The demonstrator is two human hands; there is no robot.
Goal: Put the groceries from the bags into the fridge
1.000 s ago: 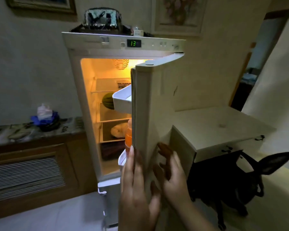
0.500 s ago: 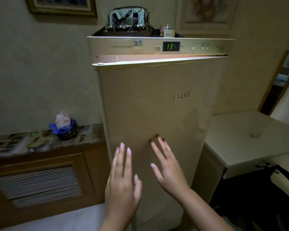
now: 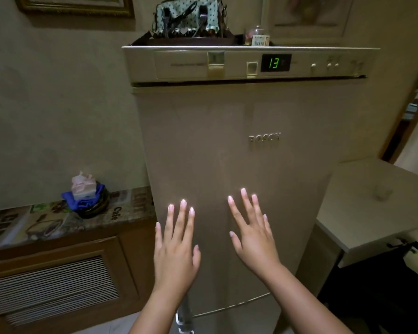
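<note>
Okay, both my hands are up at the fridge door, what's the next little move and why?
Probably draw both hands back. The fridge door looks shut: no light shows under the control panel. The left hand and right hand are open, flat and empty at it, so nothing seems left to push. Whether more groceries wait cannot be told.

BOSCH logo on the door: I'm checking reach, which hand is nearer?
Right. The right hand lies just below the BOSCH logo; the left hand is lower-left, farther.
</note>
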